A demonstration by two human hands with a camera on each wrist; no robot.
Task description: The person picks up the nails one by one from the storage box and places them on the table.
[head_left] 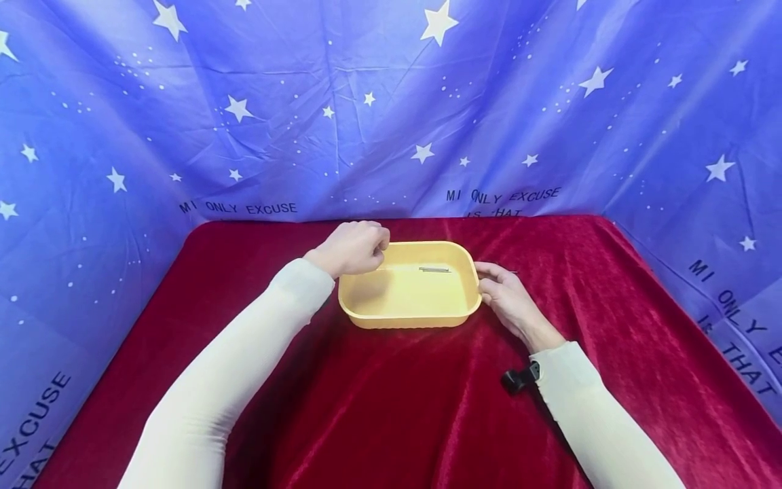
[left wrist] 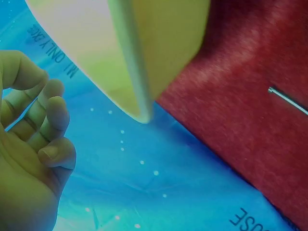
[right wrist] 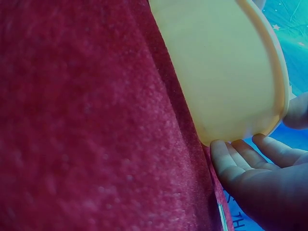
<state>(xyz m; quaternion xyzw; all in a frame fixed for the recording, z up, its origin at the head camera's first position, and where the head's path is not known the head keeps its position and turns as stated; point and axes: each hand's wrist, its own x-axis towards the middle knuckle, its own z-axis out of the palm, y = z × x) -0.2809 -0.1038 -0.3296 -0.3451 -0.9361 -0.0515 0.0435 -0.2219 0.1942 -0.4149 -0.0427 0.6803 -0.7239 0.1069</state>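
A yellow rectangular basin (head_left: 406,322) with rounded corners sits on the red cloth, between both hands. Several thin metal rods (head_left: 435,269) lie together inside it, toward the back right. Over the basin's back left rim is my left hand (head_left: 357,246); in the left wrist view its fingers (left wrist: 57,113) are loosely curled and nothing shows between them. At the right end, my right hand (head_left: 506,295) touches the basin from outside. In the right wrist view its extended fingertips (right wrist: 220,148) rest against the outer wall, the thumb close by the rim.
A metal rod (left wrist: 288,102) lies on the red cloth, seen in the left wrist view. Velvety red cloth (head_left: 391,407) covers the table. Blue star-patterned fabric (head_left: 366,136) hangs behind and at both sides. A black device (head_left: 519,380) is strapped at the right wrist.
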